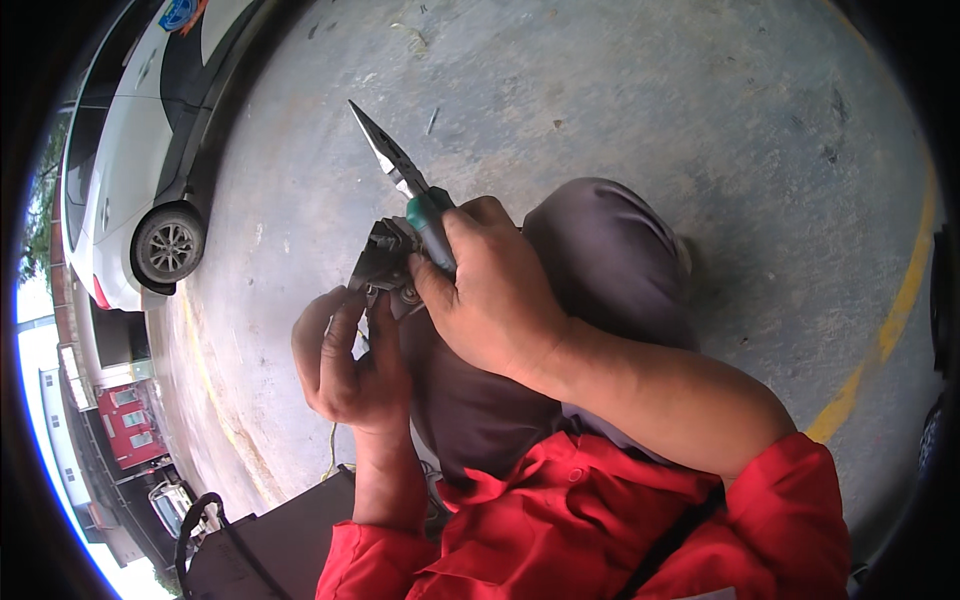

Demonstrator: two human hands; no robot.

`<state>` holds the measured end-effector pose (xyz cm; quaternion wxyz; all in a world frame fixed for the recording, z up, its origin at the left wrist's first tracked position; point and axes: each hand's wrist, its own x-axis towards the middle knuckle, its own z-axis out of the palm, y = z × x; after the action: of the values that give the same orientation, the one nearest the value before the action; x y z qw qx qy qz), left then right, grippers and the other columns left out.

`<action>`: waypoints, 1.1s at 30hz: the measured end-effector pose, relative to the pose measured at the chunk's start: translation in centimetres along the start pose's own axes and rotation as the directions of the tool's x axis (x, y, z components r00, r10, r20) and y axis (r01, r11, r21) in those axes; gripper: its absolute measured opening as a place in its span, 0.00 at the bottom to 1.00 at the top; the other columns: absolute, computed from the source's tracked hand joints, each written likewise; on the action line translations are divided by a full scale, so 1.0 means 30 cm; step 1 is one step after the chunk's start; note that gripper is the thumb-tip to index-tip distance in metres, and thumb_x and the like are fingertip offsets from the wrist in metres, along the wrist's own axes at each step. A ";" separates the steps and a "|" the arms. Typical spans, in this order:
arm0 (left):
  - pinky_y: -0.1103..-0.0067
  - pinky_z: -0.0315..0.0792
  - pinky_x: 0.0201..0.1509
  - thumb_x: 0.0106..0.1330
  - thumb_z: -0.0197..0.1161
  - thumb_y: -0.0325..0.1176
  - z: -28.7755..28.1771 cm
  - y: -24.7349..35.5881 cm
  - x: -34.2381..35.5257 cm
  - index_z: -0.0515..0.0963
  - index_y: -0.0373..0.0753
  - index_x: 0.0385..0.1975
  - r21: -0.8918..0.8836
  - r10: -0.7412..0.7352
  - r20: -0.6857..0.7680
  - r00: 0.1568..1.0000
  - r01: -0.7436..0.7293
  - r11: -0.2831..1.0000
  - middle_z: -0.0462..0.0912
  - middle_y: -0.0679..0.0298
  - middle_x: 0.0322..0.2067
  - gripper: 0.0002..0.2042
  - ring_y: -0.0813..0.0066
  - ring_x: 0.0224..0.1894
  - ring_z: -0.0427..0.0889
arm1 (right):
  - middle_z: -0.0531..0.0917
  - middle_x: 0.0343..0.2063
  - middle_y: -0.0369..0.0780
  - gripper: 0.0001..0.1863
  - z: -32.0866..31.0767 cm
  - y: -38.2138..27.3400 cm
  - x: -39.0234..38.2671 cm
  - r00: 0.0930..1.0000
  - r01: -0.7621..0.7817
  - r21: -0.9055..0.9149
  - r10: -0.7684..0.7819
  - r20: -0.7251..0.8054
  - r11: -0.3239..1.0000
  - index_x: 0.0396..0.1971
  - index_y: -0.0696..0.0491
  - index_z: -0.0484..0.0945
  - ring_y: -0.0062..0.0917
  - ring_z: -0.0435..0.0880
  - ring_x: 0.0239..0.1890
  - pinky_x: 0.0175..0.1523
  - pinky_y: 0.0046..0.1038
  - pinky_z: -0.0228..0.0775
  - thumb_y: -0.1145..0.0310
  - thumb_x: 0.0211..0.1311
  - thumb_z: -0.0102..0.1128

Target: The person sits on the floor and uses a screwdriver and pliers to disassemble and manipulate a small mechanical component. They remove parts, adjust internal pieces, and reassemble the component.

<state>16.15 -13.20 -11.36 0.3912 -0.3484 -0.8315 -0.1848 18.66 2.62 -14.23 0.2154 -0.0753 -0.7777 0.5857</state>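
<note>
My right hand point(500, 290) grips long-nose pliers point(432, 218) by their green-and-grey handle, the jaws pointing up and to the left. Its thumb reaches down against a dark metal part point(385, 255) beneath the handle. My left hand point(350, 360) pinches the lower end of that same part with its fingertips, just left of my right hand. Some small pieces at the part's lower end are partly covered by my fingers. A thin yellowish cord hangs below my left hand. Both hands are over my dark-trousered leg point(610, 250).
A white car point(130, 170) stands at upper left on grey concrete ground point(700, 100) marked with a yellow line point(880, 340). A dark bag or case point(260, 550) with straps is at lower left. Farther left are a red building point(125, 430) and another vehicle point(175, 505).
</note>
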 end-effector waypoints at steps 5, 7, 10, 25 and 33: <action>0.69 0.79 0.43 0.55 0.75 0.17 -0.001 0.013 0.014 0.84 0.35 0.40 0.015 0.065 0.018 0.998 -0.065 0.998 0.85 0.58 0.38 0.13 0.61 0.39 0.83 | 0.77 0.39 0.57 0.14 -0.002 0.002 -0.005 1.000 -0.012 0.014 0.012 0.000 1.000 0.42 0.64 0.76 0.52 0.80 0.42 0.47 0.45 0.74 0.71 0.63 0.66; 0.69 0.78 0.44 0.55 0.74 0.17 0.003 0.014 0.019 0.83 0.35 0.40 0.006 0.076 0.022 0.997 -0.077 0.997 0.85 0.58 0.38 0.13 0.61 0.39 0.83 | 0.77 0.41 0.57 0.14 -0.008 -0.003 -0.004 0.999 -0.041 0.022 0.041 0.029 0.999 0.40 0.64 0.76 0.49 0.80 0.43 0.50 0.44 0.74 0.71 0.62 0.67; 0.69 0.78 0.45 0.56 0.74 0.17 0.013 0.014 0.015 0.83 0.35 0.40 -0.016 0.055 0.027 0.998 -0.054 0.998 0.84 0.59 0.39 0.13 0.61 0.40 0.83 | 0.77 0.41 0.57 0.13 -0.007 -0.003 -0.005 0.999 -0.047 0.017 0.047 0.021 0.999 0.40 0.64 0.75 0.50 0.80 0.44 0.51 0.45 0.73 0.72 0.62 0.66; 0.70 0.80 0.47 0.50 0.81 0.25 0.053 -0.063 -0.040 0.77 0.30 0.46 -0.558 -0.203 0.074 0.976 0.209 0.803 0.86 0.49 0.47 0.24 0.59 0.46 0.86 | 0.76 0.42 0.52 0.18 -0.201 -0.100 -0.074 0.987 0.098 0.013 -0.099 0.128 0.995 0.51 0.62 0.77 0.47 0.79 0.43 0.49 0.42 0.74 0.68 0.66 0.66; 0.68 0.71 0.48 0.46 0.72 0.35 0.034 -0.131 0.029 0.83 0.32 0.48 -0.520 0.084 0.225 0.971 0.046 0.853 0.87 0.53 0.45 0.26 0.57 0.38 0.79 | 0.77 0.54 0.59 0.18 -0.355 -0.192 -0.189 0.924 0.206 -0.177 -0.132 0.358 0.962 0.47 0.66 0.79 0.53 0.82 0.53 0.60 0.40 0.74 0.67 0.64 0.67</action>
<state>12.39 -14.93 -11.46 0.1806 -0.4694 -0.7876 -0.3562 29.03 8.13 -7.85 0.1172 0.0730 -0.8647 0.4829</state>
